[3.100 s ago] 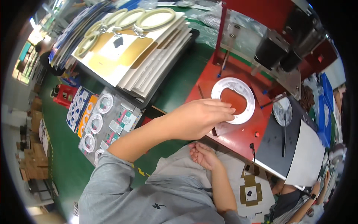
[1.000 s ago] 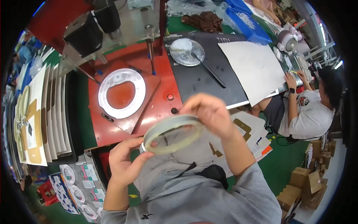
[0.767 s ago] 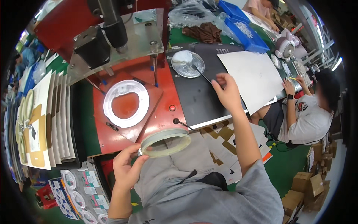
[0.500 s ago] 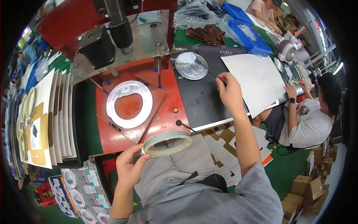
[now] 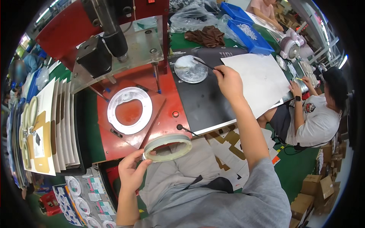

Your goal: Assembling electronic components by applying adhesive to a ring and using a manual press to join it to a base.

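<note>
In the head view, your left hand (image 5: pixel 132 171) is clamped on the left edge of a pale ring (image 5: pixel 167 141), which reaches out to that hand's right; your fingers cover part of its rim. Your right hand (image 5: pixel 230 83) grips a thin black stick (image 5: pixel 203 63) — its handle end is hidden in your fist. Left of that hand, the tip meets a white mass (image 5: pixel 185 62) in a round dish (image 5: pixel 194 75) — whether it sinks in, you can't tell.
</note>
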Demonstrator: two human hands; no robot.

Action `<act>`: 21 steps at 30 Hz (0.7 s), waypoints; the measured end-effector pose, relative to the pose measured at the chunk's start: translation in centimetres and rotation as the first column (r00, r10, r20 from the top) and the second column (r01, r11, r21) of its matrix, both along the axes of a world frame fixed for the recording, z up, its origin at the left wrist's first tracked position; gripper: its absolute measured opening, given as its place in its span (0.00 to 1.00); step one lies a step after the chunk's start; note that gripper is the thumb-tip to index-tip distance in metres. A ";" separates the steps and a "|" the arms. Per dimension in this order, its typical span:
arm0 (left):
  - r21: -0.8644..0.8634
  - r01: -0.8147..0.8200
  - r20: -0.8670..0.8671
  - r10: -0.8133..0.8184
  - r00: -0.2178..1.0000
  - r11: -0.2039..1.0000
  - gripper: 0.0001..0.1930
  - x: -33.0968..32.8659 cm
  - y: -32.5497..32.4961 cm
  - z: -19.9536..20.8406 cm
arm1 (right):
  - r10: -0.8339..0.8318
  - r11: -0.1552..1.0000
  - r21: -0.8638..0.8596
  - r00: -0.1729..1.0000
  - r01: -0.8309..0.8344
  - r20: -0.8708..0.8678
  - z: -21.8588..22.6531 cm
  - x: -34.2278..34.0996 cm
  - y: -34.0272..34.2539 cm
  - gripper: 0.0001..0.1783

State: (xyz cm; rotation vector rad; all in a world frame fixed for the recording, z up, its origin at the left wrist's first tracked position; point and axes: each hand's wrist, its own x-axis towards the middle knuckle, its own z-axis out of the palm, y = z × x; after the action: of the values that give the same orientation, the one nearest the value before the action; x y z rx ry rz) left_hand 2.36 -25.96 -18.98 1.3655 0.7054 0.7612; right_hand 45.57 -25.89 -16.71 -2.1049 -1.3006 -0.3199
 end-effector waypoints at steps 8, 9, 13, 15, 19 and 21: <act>0.057 -0.035 -0.065 0.039 0.997 0.998 0.18 -0.6 -0.5 0.6 | 0.039 0.997 0.066 0.999 -0.038 -0.015 -0.1 -1.3 -3.3 0.08; 0.073 -0.043 -0.064 0.048 0.997 0.996 0.18 -0.7 -0.7 1.4 | 0.053 0.997 0.047 0.999 -0.054 0.009 -0.3 -1.4 -3.7 0.08; 0.286 -0.011 -0.053 0.027 0.998 0.958 0.17 -0.7 0.2 5.2 | 0.058 0.998 0.015 0.998 -0.058 0.007 0.0 -1.7 -5.0 0.08; 0.430 -0.020 -0.028 0.035 0.999 0.902 0.18 -0.7 1.0 6.5 | 0.091 0.996 0.029 0.990 -0.089 -0.105 0.2 -1.2 -5.8 0.10; 0.686 -0.003 -0.064 0.064 0.996 0.728 0.16 -0.2 2.5 9.8 | 0.138 0.984 0.173 0.777 -0.038 -0.614 4.3 -3.6 -8.1 0.12; 0.767 -0.003 -0.029 0.039 0.999 0.641 0.17 1.0 3.3 10.9 | 0.222 0.971 0.227 0.661 -0.080 -0.717 5.3 -4.7 -9.4 0.13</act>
State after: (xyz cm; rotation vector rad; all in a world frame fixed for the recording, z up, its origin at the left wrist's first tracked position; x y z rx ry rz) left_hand 3.34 -22.65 -8.04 2.1636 0.4209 1.1269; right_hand 40.84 -35.28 -11.37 -1.6575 -0.8833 0.4591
